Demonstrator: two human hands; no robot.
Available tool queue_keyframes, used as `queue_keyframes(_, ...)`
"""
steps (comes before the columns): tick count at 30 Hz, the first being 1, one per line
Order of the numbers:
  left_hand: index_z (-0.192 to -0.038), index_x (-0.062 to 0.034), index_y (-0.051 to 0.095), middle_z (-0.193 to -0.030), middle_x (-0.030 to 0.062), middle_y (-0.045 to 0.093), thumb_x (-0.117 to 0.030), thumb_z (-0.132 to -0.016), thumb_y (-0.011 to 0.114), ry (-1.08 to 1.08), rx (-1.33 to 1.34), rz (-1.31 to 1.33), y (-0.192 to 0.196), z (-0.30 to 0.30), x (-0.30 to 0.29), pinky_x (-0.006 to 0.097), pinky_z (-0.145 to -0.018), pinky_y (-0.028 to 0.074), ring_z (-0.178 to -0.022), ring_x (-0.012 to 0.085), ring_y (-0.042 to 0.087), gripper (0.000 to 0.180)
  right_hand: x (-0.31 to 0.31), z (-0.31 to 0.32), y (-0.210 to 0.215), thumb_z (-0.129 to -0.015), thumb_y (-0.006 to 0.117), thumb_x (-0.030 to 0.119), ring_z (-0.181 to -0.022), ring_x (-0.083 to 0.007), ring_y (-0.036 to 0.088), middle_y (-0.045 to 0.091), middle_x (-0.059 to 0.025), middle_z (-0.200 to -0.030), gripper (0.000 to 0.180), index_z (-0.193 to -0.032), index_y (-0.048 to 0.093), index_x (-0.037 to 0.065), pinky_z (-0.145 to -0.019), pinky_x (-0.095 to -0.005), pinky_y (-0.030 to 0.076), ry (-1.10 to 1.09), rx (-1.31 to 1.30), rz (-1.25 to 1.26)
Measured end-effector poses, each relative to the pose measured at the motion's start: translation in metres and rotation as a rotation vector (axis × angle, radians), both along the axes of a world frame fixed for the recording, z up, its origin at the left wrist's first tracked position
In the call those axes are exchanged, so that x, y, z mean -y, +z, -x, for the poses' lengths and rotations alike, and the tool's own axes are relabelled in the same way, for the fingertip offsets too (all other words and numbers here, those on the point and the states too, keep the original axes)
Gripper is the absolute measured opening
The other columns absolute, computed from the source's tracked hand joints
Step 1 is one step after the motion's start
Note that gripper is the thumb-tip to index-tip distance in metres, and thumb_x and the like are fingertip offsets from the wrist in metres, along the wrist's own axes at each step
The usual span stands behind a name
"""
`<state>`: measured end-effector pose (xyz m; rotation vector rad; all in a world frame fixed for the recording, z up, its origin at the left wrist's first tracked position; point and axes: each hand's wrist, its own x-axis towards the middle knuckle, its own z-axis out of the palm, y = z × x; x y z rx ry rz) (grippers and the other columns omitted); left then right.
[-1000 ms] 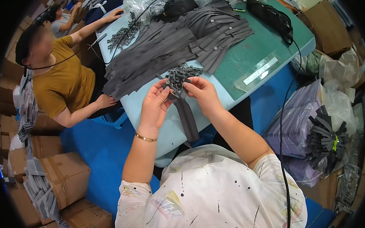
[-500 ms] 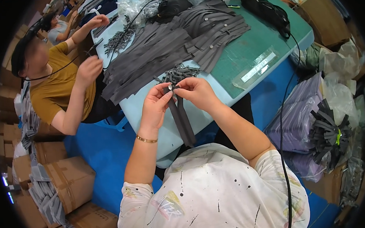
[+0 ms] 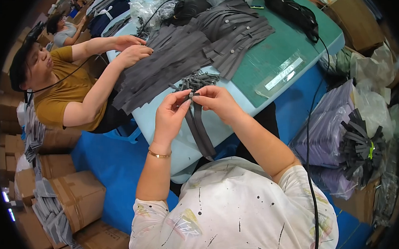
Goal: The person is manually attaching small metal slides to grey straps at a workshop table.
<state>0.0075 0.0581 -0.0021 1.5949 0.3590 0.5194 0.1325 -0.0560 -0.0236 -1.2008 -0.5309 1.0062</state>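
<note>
The table [image 3: 147, 116] ran across the upper half of the view, pale blue with a green mat [image 3: 261, 53] on its right side. Beside it on the left sat a co-worker [image 3: 62, 86] in mustard, whose two hands, raised in the air half a second before, had come down over the left part of the heap of gray strips [image 3: 168, 54]. On the floor side, cartons [image 3: 79, 194] stood at left and a purple plastic-wrapped stack [image 3: 319, 127] at right, well apart from the work. A black bag [image 3: 290, 13] lay at the mat's far edge.

The wearer's left hand [image 3: 172, 112] and right hand [image 3: 218, 103] had drawn together: a second earlier they stood apart, each at its own end of the folded gray strip [image 3: 200, 133]. Now both pinched at its top, near the table's front edge, so the work was gathered at one point while the strip's lower part hung toward the lap. The pile of small gray pieces [image 3: 199, 79] crowded just behind the fingers. Smallest was a shiny metal piece [image 3: 191, 94] between the fingertips, mostly covered; which hand gripped it could not be told.
</note>
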Motion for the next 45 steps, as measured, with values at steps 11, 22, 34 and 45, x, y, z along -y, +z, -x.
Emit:
queue_keyframes(11,-0.097,-0.0045,0.058,-0.090,0.0017,0.062,-0.007,-0.085,0.060,0.078,-0.033,0.616,-0.019,0.001,0.007,0.024,-0.071,0.048,-0.080,0.0084,0.058,0.012,-0.001,-0.002,-0.022,-0.081,0.066,0.010,-0.073,-0.0057,0.054,0.061,0.0007,-0.082,0.012,-0.090,0.061,0.004,-0.062,-0.0202,0.043,0.020,-0.053,-0.146)
queue_keyframes(22,-0.093,-0.0035,0.064,-0.079,-0.0025,0.060,-0.011,-0.082,0.066,0.131,-0.135,0.393,-0.031,-0.001,0.007,0.018,-0.060,0.040,-0.068,0.0036,0.051,0.014,0.006,-0.007,-0.018,-0.081,0.063,0.003,-0.077,-0.0043,0.057,0.063,-0.0002,-0.091,0.026,-0.107,0.063,0.003,-0.069,-0.0195,0.046,0.042,0.328,-0.085)
queue_keyframes(34,-0.097,-0.0029,0.064,-0.082,-0.0020,0.062,-0.009,-0.082,0.065,0.100,-0.129,0.364,-0.029,0.001,0.016,0.016,-0.062,0.042,-0.070,0.0029,0.053,0.016,0.007,-0.016,-0.023,-0.080,0.064,0.004,-0.070,-0.0012,0.051,0.061,0.0046,-0.080,0.028,-0.108,0.064,0.005,-0.062,-0.0169,0.041,0.082,0.212,-0.085)
queue_keyframes(45,-0.096,-0.0018,0.065,-0.081,-0.0005,0.063,-0.006,-0.082,0.064,0.099,-0.096,0.369,-0.033,0.000,0.014,0.016,-0.061,0.042,-0.070,0.0039,0.055,0.015,0.009,-0.016,-0.019,-0.080,0.064,0.003,-0.068,-0.0008,0.050,0.060,0.0051,-0.078,0.025,-0.106,0.065,0.005,-0.060,-0.0164,0.040,0.108,0.250,-0.059)
